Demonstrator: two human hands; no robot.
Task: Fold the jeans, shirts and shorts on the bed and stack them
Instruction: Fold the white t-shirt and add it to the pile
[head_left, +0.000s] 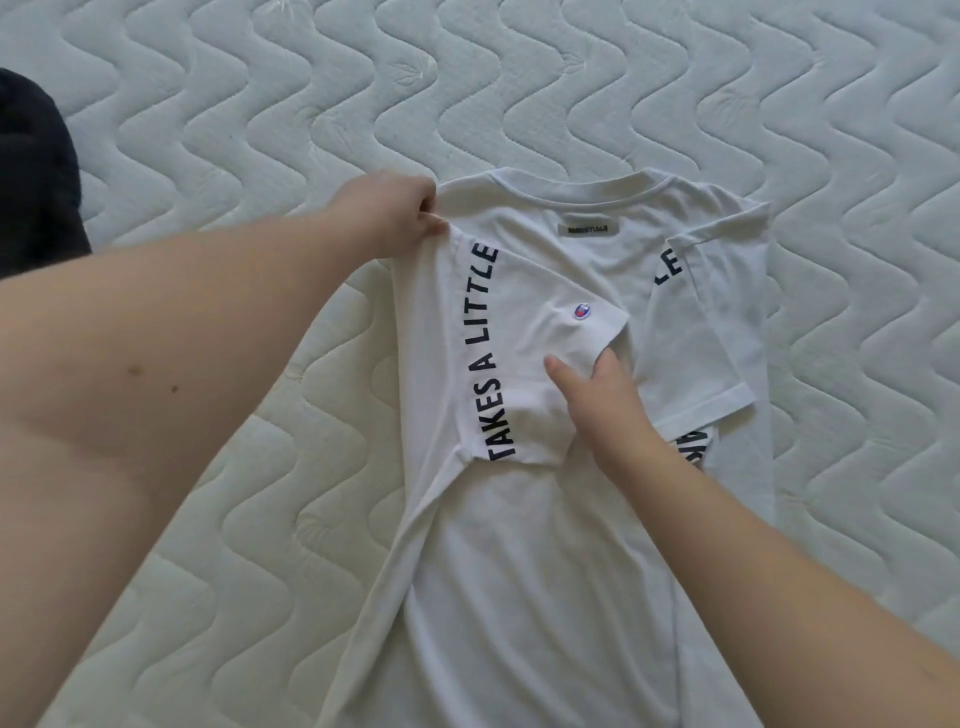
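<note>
Head view: a white T-shirt (545, 545) lies back-up on the quilted mattress (675, 78), collar at the far end, hem running off the near edge of the picture. Both side panels are turned in toward the middle, so the black lettering along each side now faces up.

The left hand (395, 208) is at the far left shoulder of the shirt, its fingers curled and pinching the cloth at the fold. That grip seems to anchor the top of the crease so the left edge stays straight.

The right hand (597, 395) rests on the middle of the shirt. Its thumb lies on top of the left sleeve (571, 332), and its fingers are tucked under the sleeve's cuff, so it grips the sleeve. This looks like laying the sleeve flat inside the folded panel, to keep the parcel narrow. The right sleeve (701, 332) already lies folded in on its side.

A dark garment (31, 171) sits at the far left edge, well apart from the shirt; what kind it is cannot be told.
</note>
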